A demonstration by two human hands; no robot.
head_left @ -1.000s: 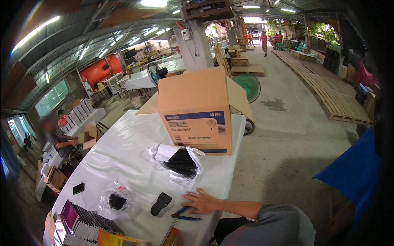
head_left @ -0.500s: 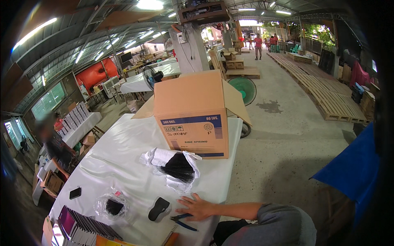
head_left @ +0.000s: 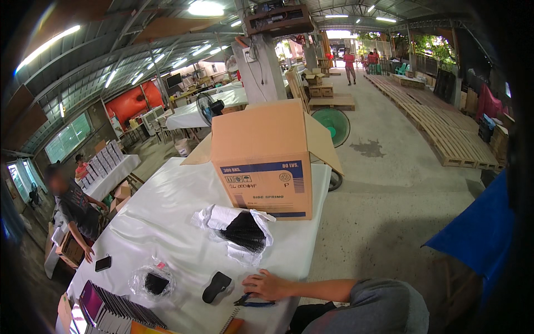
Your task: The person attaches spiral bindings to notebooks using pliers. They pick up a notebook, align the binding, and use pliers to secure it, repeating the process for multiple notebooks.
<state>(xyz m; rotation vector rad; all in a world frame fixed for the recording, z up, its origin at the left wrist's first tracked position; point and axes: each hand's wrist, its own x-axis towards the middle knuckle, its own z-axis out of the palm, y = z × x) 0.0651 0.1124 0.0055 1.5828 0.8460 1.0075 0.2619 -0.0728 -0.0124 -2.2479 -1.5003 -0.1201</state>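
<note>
My right hand [head_left: 268, 286] rests low on the white-covered table [head_left: 161, 217], its fingers curled down onto blue-handled pliers [head_left: 253, 304]. The fingers partly hide the handles. Just left of it lies a black oblong thing [head_left: 217, 286] with one wider end; its kind is unclear. Beyond the hand, black ridged pieces like binding coils [head_left: 245, 231] lie in torn white wrapping [head_left: 210, 216]. Farther left, a clear plastic bag [head_left: 135, 281] holds something small and black. Spiral-bound notebooks [head_left: 111, 306] stand at the near left, and another spiral edge [head_left: 229, 320] shows near the pliers. My left hand is out of view.
A large cardboard box [head_left: 261, 161] with open flaps stands at the table's far end. A black phone [head_left: 103, 263] lies near the left edge, close to a co-worker's hand [head_left: 89, 255]. A green round fan [head_left: 332, 127] and wooden pallets [head_left: 428, 117] stand beyond. Blue sheeting [head_left: 473, 228] hangs at right.
My right hand's spread fingers have drawn in and curled onto the pliers, which now lie at a flatter angle. The co-worker's arm at left has come down beside the phone.
</note>
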